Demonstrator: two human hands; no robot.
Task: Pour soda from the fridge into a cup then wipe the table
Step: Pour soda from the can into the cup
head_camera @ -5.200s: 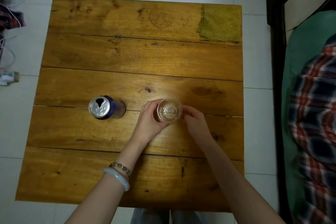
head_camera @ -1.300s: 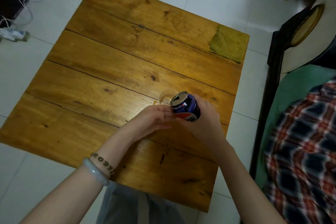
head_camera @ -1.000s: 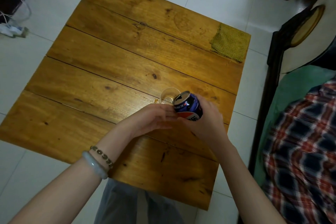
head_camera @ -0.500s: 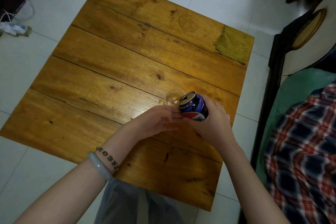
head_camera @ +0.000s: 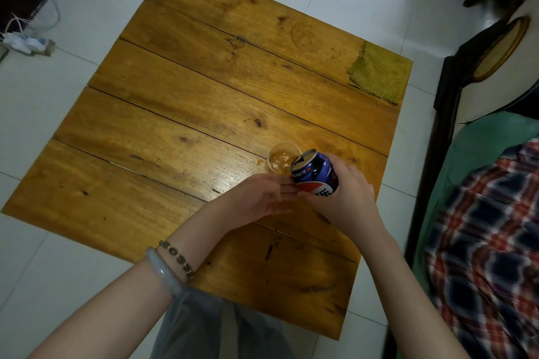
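A blue soda can is tilted with its open top over the rim of a clear plastic cup that stands on the wooden table. Amber liquid and foam show in the bottom of the cup. My right hand grips the can from the right and below. My left hand lies beside it with fingers stretched out, its fingertips touching the can's lower side. A yellow-green cloth lies flat at the table's far right corner.
A small wet spot sits on the wood just left of the cup. A bed with a green sheet and a plaid blanket borders the table's right side. Cables and a power strip lie on the tiled floor at far left.
Since five seconds ago the can left the table and came into my right hand, tilted over the cup. In the last second the tilt holds and liquid has appeared in the cup.
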